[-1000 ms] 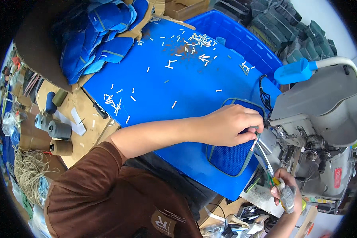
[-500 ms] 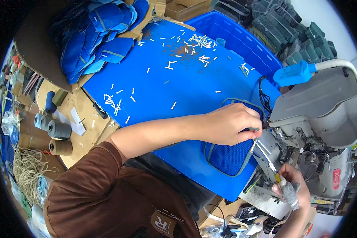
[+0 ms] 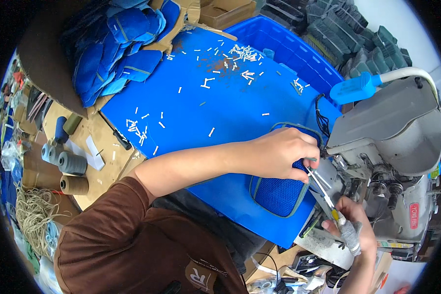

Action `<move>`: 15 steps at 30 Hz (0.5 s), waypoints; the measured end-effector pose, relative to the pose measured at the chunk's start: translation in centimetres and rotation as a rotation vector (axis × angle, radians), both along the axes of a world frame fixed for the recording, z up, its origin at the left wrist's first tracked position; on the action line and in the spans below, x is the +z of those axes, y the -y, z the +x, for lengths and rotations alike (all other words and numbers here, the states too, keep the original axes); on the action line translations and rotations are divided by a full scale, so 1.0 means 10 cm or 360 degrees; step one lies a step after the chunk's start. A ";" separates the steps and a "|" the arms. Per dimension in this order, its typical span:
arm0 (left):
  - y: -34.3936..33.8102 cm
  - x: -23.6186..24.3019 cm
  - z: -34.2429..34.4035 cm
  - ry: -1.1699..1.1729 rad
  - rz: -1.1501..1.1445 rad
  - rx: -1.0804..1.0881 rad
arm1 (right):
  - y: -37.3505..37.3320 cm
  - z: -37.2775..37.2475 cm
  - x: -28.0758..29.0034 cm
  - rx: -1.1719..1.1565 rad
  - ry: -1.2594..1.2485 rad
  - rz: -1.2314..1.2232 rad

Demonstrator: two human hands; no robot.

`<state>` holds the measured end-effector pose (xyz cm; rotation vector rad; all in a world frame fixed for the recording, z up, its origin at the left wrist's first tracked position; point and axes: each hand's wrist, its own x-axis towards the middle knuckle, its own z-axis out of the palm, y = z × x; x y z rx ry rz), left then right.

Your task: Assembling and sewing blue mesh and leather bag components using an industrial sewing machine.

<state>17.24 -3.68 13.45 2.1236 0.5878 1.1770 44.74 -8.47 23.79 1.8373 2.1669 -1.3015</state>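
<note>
Blue mesh pad with dark-green fabric edging lies right of the frame's centre, likely light, soft and floppy, so hold it where it is bound. Your left hand appears to pinch that edging; toward the lower right, a slender silver metal tool with a yellow handle sits clasped in your right hand.

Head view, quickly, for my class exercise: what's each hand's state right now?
Left hand: closed, pinching the blue mesh piece near its edge.
Right hand: closed, holding a slim metal tool.
</note>
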 end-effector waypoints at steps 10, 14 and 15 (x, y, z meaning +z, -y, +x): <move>0.14 0.06 -0.14 -0.0077 -0.0005 0.0116 | 0.42 0.37 -0.05 -0.0616 -0.0470 -0.0494; 0.17 0.18 -0.10 -0.0093 -0.0319 0.0320 | 0.83 0.46 -0.76 -0.0538 -0.0363 0.0047; 0.13 0.13 -0.05 -0.0064 -0.0263 0.0386 | 0.88 0.37 -0.89 -0.0511 -0.0257 0.0181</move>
